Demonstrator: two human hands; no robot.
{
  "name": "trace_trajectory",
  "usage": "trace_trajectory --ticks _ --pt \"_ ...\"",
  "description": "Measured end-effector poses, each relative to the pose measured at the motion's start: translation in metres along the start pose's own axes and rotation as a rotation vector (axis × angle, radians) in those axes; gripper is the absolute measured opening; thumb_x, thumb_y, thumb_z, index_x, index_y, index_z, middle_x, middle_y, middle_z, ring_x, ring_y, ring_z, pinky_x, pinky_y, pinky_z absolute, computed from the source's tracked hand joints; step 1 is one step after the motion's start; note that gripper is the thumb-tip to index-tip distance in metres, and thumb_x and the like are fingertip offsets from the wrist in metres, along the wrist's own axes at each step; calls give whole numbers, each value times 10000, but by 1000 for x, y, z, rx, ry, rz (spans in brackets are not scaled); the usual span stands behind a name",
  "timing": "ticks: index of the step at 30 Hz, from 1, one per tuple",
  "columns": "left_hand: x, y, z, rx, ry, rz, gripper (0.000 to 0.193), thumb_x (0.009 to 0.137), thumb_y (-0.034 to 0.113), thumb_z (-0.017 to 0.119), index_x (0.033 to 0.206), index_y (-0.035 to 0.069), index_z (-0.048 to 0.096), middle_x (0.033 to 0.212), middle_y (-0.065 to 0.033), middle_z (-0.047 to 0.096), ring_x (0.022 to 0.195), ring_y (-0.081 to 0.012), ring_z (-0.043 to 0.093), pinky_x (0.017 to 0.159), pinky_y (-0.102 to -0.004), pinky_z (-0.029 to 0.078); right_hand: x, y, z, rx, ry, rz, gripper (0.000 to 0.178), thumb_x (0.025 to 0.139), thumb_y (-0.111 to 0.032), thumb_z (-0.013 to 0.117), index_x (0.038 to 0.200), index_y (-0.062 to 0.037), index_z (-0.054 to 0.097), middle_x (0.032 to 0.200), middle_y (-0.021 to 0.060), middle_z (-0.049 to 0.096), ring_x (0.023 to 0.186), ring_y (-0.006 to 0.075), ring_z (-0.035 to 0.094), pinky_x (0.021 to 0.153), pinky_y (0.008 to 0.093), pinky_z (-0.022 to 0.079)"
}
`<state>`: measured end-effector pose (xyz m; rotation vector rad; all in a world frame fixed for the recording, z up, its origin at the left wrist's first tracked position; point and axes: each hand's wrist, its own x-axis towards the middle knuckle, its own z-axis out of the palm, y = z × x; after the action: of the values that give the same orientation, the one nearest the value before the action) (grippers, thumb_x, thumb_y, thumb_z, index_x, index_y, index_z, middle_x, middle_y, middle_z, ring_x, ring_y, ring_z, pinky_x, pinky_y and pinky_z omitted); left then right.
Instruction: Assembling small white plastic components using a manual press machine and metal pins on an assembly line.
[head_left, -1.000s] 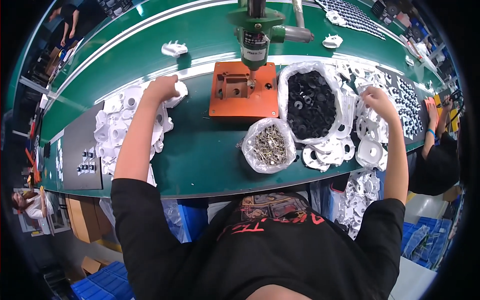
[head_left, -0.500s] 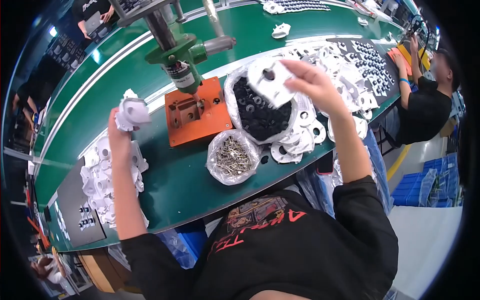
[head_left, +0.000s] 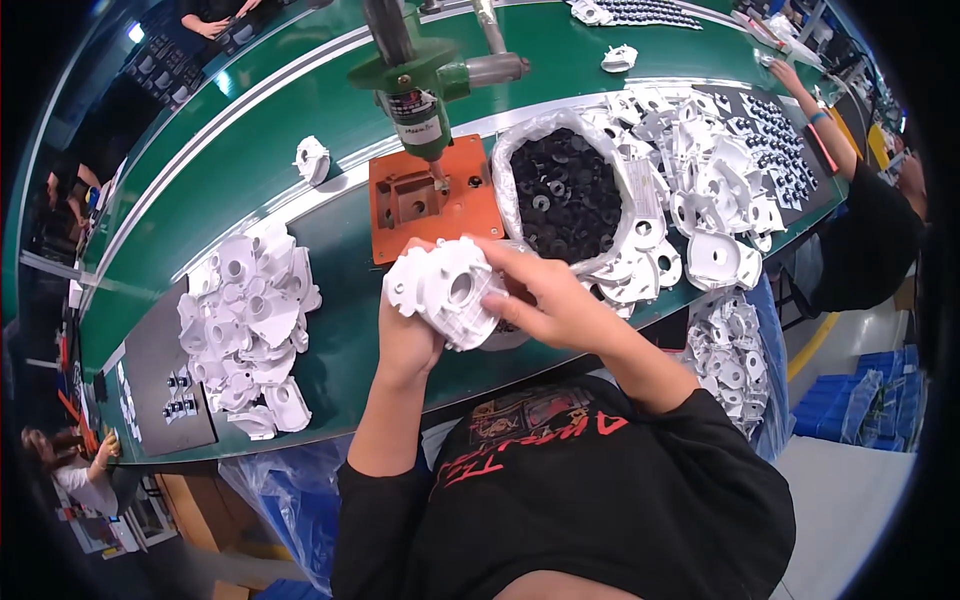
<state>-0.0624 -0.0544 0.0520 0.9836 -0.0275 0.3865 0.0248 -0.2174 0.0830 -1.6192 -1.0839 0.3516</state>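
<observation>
Both my hands meet over the front of the green bench [head_left: 345, 330], holding white plastic housings [head_left: 448, 290] pressed together. My left hand [head_left: 405, 335] grips them from below and my right hand [head_left: 545, 300] clasps them from the right, fingers across the top. Just behind them sits the orange fixture plate [head_left: 430, 200] under a green press head [head_left: 420, 85]. An open bag of black rings [head_left: 565, 190] lies right of the plate. The bag of small metal parts is hidden behind my hands.
A pile of white housings [head_left: 250, 320] lies at the left, another heap [head_left: 700, 190] at the right. More white parts fill a bag [head_left: 730, 355] hanging off the bench edge. Another person [head_left: 870, 230] works at the far right. Blue bins [head_left: 870, 400] stand on the floor.
Both hands, spread wide with one white part each, have come together in front of the orange plate, joining the parts. The camera has tilted back toward the bench centre.
</observation>
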Motion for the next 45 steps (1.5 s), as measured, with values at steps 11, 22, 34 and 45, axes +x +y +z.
trace_trajectory --ticks 11,22,34,45 --pt "-8 10 21 81 130 -79 383 897 105 607 1195 12 385 1111 -138 568 1007 -160 571 884 -308 456 2 12 -1 8 -1 168 444 755 -197 774 1058 6 521 897 78 621 746 116 581 646 261 473" --pt "53 26 -54 1676 -85 545 191 740 44 585 930 64 574 926 -146 621 824 -329 611 691 -419 511 43 88 -70 -843 209 -16 112 781 -33 603 884 -22 560 805 151 549 828 345 548 729 422 435" --pt "83 -2 -78 1770 -281 559 192 829 119 556 999 30 569 1061 -207 593 1033 -363 576 889 -448 473 52 91 -95 -518 229 161 375 858 10 531 1229 -43 558 785 -1 510 737 71 494 683 219 417" --pt "69 -10 -67 1785 -134 469 432 841 368 608 1124 45 573 1264 -281 495 1227 -428 431 1047 -505 317 114 71 -26 -459 106 81 186 814 -135 626 923 2 690 925 127 674 835 236 644 772 294 488"
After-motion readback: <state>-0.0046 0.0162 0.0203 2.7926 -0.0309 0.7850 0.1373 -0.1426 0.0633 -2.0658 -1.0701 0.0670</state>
